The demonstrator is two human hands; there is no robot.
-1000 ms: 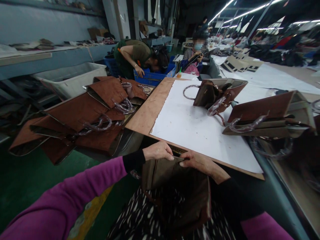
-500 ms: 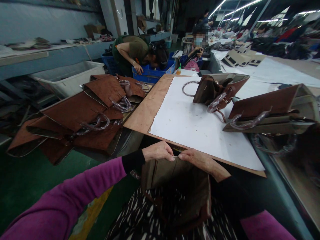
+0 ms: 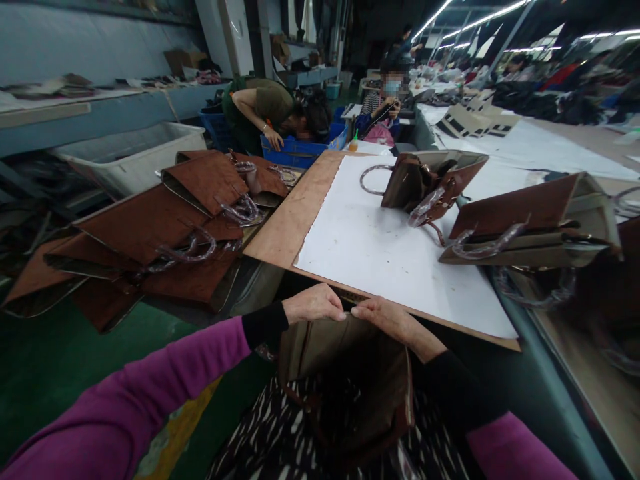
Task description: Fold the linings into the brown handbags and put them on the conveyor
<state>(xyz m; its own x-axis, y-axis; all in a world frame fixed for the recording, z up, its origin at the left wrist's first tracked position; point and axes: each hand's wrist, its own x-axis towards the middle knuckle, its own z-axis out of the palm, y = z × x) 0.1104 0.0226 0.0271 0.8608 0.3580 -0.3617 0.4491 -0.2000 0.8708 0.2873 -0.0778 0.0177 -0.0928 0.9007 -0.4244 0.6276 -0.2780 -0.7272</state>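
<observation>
A brown handbag (image 3: 320,353) with a tan lining stands open on my lap, its mouth facing up toward me. My left hand (image 3: 315,305) pinches the top edge of its far side, thumb on the inside. Close beside it, my right hand (image 3: 387,320) grips the same edge, with a short stretch of rim showing between the two thumbs. The fingers behind the rim are hidden. The inside of the bag is dark, and its lower part lies in shadow against my patterned apron (image 3: 270,427).
Beyond my hands is a board with white paper (image 3: 370,247) on it. Two brown handbags, one nearer the back (image 3: 420,183) and one at right (image 3: 520,220), rest there. Several more bags (image 3: 150,227) are piled at left. A person (image 3: 270,110) bends over a blue crate (image 3: 300,155); another sits behind.
The view has shifted slightly, so the table and bags sit a little further left. Both hands keep hold of the handbag's rim, almost unmoved.
</observation>
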